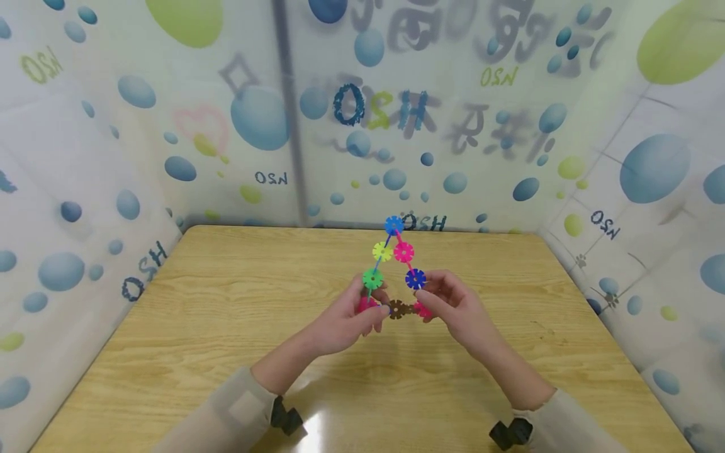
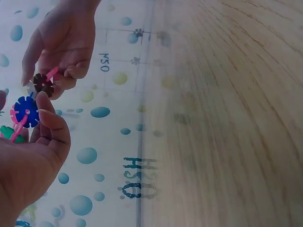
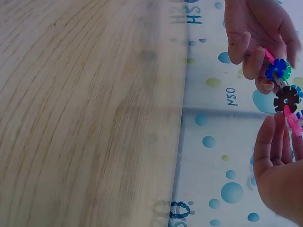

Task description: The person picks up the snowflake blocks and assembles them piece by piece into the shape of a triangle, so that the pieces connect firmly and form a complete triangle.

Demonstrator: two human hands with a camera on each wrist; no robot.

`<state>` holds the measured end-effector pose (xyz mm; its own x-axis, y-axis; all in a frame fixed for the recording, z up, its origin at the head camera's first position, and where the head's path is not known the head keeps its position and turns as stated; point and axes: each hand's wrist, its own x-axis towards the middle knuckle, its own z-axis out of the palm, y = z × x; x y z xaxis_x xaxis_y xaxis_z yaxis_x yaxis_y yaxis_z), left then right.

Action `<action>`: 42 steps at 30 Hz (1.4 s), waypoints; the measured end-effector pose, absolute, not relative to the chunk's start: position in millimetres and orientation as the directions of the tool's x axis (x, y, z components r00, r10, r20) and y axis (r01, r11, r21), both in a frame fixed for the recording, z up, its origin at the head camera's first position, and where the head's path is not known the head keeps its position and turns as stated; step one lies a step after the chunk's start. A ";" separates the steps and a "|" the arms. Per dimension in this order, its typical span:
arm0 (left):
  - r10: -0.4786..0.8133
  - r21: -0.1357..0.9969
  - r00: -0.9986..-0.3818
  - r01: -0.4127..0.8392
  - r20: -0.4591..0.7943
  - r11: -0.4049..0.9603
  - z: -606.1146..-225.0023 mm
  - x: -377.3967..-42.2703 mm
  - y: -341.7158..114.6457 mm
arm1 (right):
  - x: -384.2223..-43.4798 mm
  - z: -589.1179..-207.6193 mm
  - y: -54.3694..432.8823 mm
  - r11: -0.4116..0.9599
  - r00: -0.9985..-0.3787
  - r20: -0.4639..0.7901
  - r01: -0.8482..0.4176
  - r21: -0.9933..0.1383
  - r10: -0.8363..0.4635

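Several notched plastic snowflake discs are slotted together into a triangle, held upright above the table. A light blue disc [image 1: 394, 225] forms its top. Down the left side come a yellow disc [image 1: 382, 252] and a green disc [image 1: 372, 279]; a pink disc [image 1: 404, 252] and a dark blue disc [image 1: 416, 279] make up the right. Along the bottom sits a brown disc [image 1: 396, 309]. My left hand [image 1: 340, 324] grips the lower left corner, partly hiding a pink disc there. With thumb and fingers, my right hand [image 1: 461, 314] pinches the lower right corner, near another pink disc [image 1: 421, 309].
Below the hands lies a wooden table [image 1: 226, 302]. White curtain-like walls [image 1: 340, 170] with printed blue and green bubbles surround it at the back and both sides. Dark straps [image 1: 286, 415] sit at both sleeve cuffs.
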<state>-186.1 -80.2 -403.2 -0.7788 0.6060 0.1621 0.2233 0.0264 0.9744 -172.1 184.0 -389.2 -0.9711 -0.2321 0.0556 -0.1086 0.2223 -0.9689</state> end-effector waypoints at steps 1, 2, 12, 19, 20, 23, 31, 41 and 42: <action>0.601 0.977 -0.785 0.213 0.153 0.029 -402.8 -186.1 -80.2 | -172.4 -389.7 185.0 0.221 -0.970 0.065 -0.119 -0.968 -0.235; 0.594 0.977 -0.791 0.209 0.149 0.033 -402.9 -186.6 -80.0 | -172.6 -390.3 185.8 0.221 -0.968 0.073 -0.128 -0.967 -0.239; 0.349 0.971 -0.923 0.212 0.162 0.109 -404.2 -194.8 -85.9 | -174.3 -395.4 189.8 0.204 -0.968 0.062 -0.114 -0.972 -0.244; 0.287 0.974 -0.940 0.212 0.183 0.076 -399.8 -198.8 -87.8 | -177.3 -395.0 192.0 0.228 -0.977 0.007 -0.057 -0.972 -0.214; 0.289 0.978 -0.941 0.200 0.174 0.063 -399.6 -199.2 -87.8 | -177.7 -394.8 192.5 0.236 -0.979 0.005 -0.054 -0.970 -0.205; 0.301 0.987 -0.944 0.157 0.139 0.038 -399.0 -199.7 -87.8 | -179.1 -394.8 193.4 0.262 -0.984 0.002 -0.049 -0.964 -0.176; 0.286 0.985 -0.954 0.128 0.090 0.118 -404.4 -202.1 -90.8 | -183.6 -396.4 195.8 0.306 -0.983 0.019 -0.075 -0.949 -0.182; 0.299 0.974 -0.951 0.135 0.075 0.183 -408.0 -206.2 -93.1 | -192.7 -401.4 197.8 0.344 -0.982 -0.040 -0.027 -0.939 -0.186; 0.302 0.974 -0.951 0.131 0.071 0.185 -408.4 -206.7 -93.4 | -193.8 -402.0 197.6 0.347 -0.981 -0.048 -0.021 -0.938 -0.189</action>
